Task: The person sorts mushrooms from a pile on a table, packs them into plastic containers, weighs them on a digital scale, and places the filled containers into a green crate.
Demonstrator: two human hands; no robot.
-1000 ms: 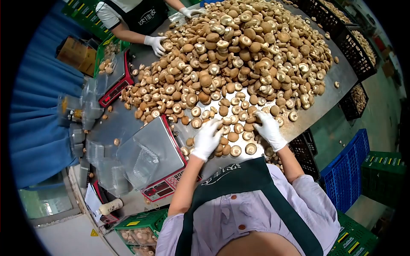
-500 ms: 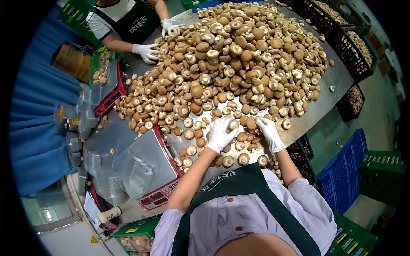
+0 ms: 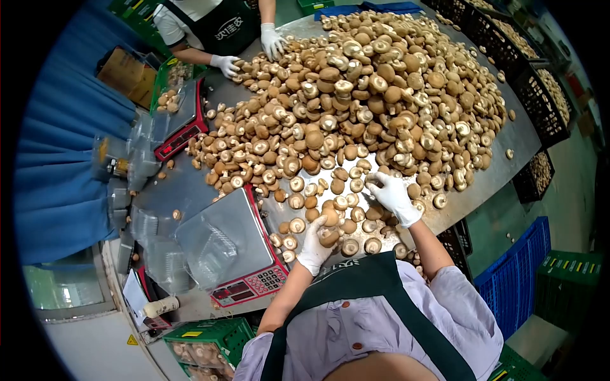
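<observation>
White gloves cover both of my hands. My left hand (image 3: 314,247) is curled round brown mushrooms (image 3: 328,237) near the table's front edge, beside the scale. Farther right, my right hand (image 3: 392,198) reaches over loose mushrooms with its fingers apart, and nothing shows between them. Single mushrooms, some stem up, lie spread on the shiny metal table (image 3: 375,238) around both hands. Behind them rises a large mushroom heap (image 3: 381,89). A red-edged scale (image 3: 232,244) with a clear plastic tray (image 3: 213,247) on it stands to the left of my left hand.
Across the table a co-worker's gloved hands (image 3: 272,42) touch the heap's left side. A second scale (image 3: 184,120) and stacked clear trays (image 3: 162,254) are at the left. Black crates (image 3: 540,101) of mushrooms line the right edge, near a blue crate (image 3: 518,279).
My left hand has moved left and nearer to my body, with mushrooms in its fingers. My right hand has opened away from the mushroom it touched. The co-worker's hands have shifted on the heap.
</observation>
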